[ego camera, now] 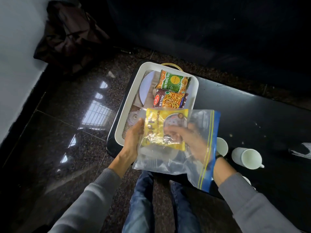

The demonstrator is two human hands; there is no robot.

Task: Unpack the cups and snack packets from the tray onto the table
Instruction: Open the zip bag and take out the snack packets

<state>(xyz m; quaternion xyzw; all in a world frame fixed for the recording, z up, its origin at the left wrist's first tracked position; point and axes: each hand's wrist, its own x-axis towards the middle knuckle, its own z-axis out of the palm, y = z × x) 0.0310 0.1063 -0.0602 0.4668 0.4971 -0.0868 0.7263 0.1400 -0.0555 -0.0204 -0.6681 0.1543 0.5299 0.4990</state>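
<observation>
Both hands hold a clear zip bag with a yellow snack packet inside, above the counter's near edge.

The left hand (133, 140) is clamped on the zip bag (193, 162) at its left side; the right hand (190, 140) shows through the plastic, and I cannot tell whether it grips. The yellow packet (161, 125) sits inside the bag. The white tray (127, 105) rests at the counter's (252, 115) left end, holding a green packet (175, 80) and a red packet (170, 100) side by side. Two white cups (249, 158) stand near the counter's front edge, one (222, 146) partly behind the bag.
</observation>
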